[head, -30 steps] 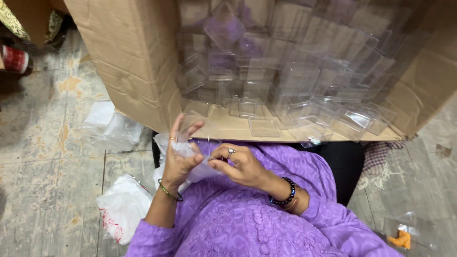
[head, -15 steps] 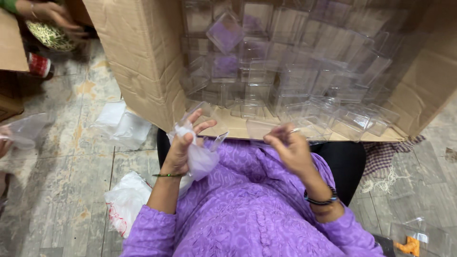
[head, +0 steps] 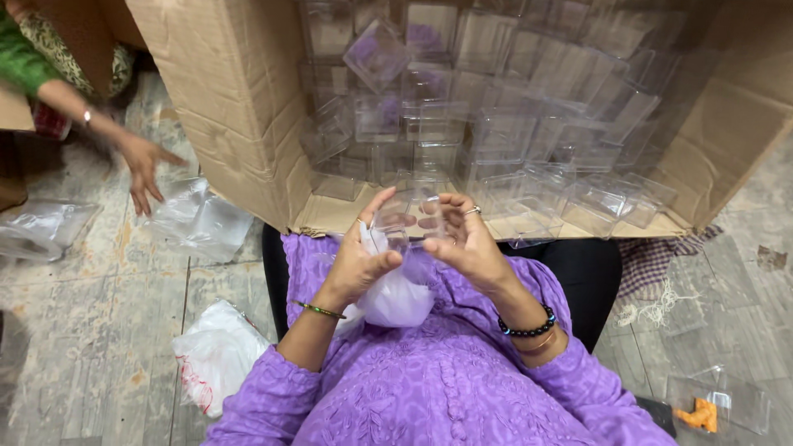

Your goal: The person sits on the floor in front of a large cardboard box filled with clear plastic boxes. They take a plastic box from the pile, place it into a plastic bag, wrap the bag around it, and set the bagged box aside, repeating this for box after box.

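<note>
1. The person's left hand (head: 359, 256) and right hand (head: 462, 244) were raised together in front of a purple embroidered top (head: 429, 388), just before the open mouth of a large brown cardboard carton (head: 239, 107).
2. Between both hands sat a small clear plastic box (head: 410, 216); the fingers of each hand were curled around its sides, grasping it, with fingertips showing through its walls.
3. A thin translucent plastic bag (head: 396, 293) hung below the box, pinned under the left palm.
4. The carton, lying on its side, was packed with many more clear plastic boxes (head: 496, 132).
5. At upper left, another person's hand (head: 144, 165), on a green-sleeved arm, reached toward a crumpled clear plastic sheet (head: 198, 219) on the worn grey floor (head: 74, 330).
6. A white plastic bag (head: 215, 355) lay on the floor beside the left elbow.
</note>
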`<state>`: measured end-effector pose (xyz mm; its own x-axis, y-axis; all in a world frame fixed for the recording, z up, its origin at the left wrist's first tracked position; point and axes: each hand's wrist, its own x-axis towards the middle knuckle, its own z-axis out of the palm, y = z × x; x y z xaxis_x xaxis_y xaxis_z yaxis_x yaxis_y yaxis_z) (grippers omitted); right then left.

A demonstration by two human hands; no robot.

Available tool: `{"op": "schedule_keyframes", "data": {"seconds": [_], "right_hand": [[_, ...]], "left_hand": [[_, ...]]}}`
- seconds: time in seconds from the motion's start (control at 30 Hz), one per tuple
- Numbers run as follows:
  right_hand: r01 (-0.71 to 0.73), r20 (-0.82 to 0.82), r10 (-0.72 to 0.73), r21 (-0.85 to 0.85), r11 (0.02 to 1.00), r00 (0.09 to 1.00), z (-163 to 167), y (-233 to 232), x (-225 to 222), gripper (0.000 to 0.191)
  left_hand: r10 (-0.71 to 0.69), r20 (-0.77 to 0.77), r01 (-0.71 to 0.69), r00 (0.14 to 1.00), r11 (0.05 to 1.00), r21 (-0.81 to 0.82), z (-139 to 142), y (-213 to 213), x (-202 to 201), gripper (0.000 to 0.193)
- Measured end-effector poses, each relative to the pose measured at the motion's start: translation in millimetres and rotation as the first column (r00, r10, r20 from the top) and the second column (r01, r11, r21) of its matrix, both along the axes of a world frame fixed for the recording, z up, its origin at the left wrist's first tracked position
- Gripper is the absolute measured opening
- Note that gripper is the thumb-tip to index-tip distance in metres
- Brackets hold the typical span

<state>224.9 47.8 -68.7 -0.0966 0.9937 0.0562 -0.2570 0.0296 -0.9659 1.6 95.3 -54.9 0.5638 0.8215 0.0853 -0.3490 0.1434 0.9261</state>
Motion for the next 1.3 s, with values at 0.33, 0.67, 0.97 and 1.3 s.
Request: {"op": "schedule_keyframes", "data": {"seconds": [0.33,0.67,0.97,1.3], "right_hand": [[0.036,0.034,-0.042,0.168,0.985,0.999,8.3,-15.5,-14.2,0.080],[0.048,0.045,-0.058,0.207,0.977,0.997,-4.6,-13.3,-16.1,0.087],[-0.305,0.638,-0.009,0.381,0.873,0.770,-0.9,-19.3,13.8,0.097],[0.044,0.933,-0.072,0.060,0.997,0.353,-51.9,128.8,51.0,0.087]], "left_hand": [[0.037,-0.046,-0.037,0.998,0.999,0.011,-0.7,3.6,7.1,0.116],[0.007,-0.050,-0.008,0.999,1.000,-0.018,-13.4,0.3,10.0,0.106],[-0.360,0.246,0.436,0.900,0.740,-0.511,-29.5,-6.9,-9.5,0.090],[0.137,-0.252,-0.208,0.958,0.937,-0.280,-41.6,67.6,-19.4,0.032]]}}
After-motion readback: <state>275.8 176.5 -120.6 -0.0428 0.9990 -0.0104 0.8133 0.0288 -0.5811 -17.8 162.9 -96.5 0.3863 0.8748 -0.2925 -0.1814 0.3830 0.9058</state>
